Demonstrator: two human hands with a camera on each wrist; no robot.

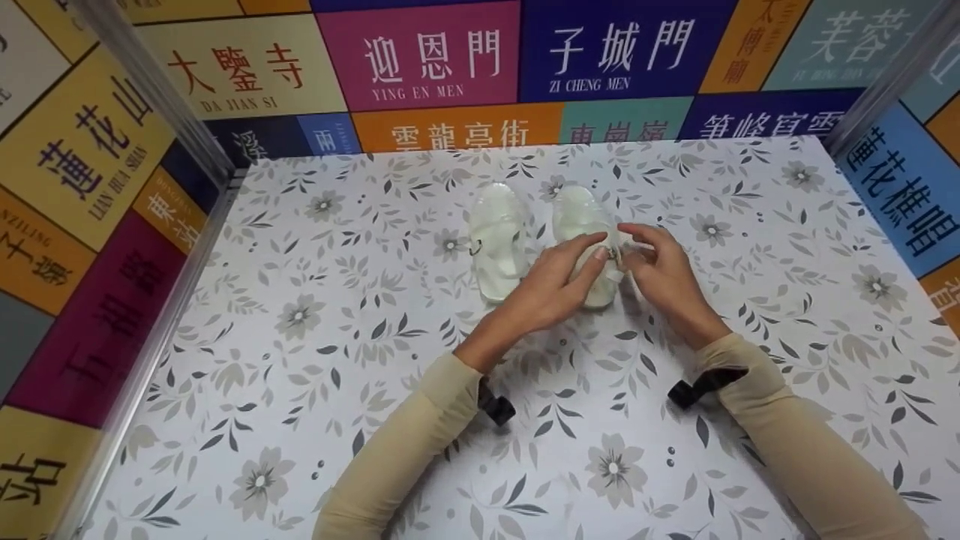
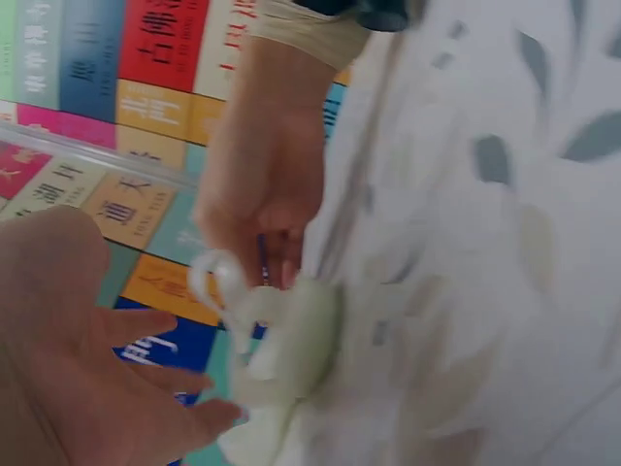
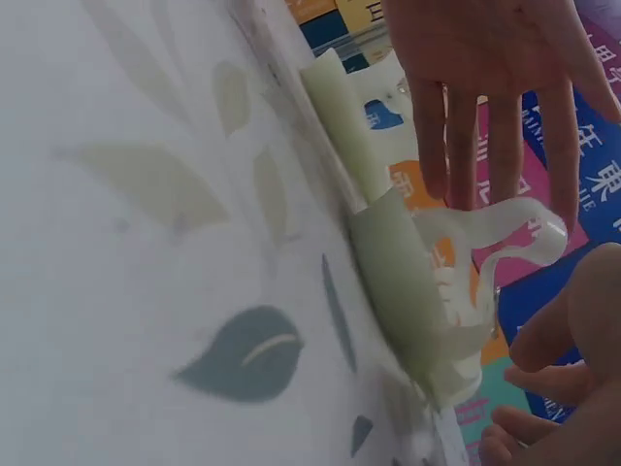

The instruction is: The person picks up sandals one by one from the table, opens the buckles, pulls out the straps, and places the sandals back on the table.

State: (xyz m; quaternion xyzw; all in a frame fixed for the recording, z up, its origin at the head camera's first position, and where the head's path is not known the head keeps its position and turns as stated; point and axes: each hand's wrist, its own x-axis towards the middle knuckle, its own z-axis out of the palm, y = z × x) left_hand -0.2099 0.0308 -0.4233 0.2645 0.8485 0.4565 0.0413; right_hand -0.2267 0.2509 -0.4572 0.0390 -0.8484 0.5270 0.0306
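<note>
Two pale green sandals lie side by side on the patterned table: the left sandal (image 1: 496, 259) stands apart from both hands, while the right sandal (image 1: 576, 204) is between them. My left hand (image 1: 559, 277) is over the right sandal's near part, hiding some of it. In the right wrist view its fingers (image 3: 461, 126) hang straight and apart behind a looped translucent strap (image 3: 524, 218). Close against the sandal's right side is my right hand (image 1: 664, 274), fingers loosely bent and spread near the strap and its small buckle (image 1: 611, 253). Nothing shows gripped in either hand.
The table (image 1: 300, 450) wears a white cover printed with grey flowers and leaves. Colourful panels (image 1: 435, 60) with large characters stand along its back and sides. A dark wrist strap (image 1: 705, 386) with a camera sits on each sleeve.
</note>
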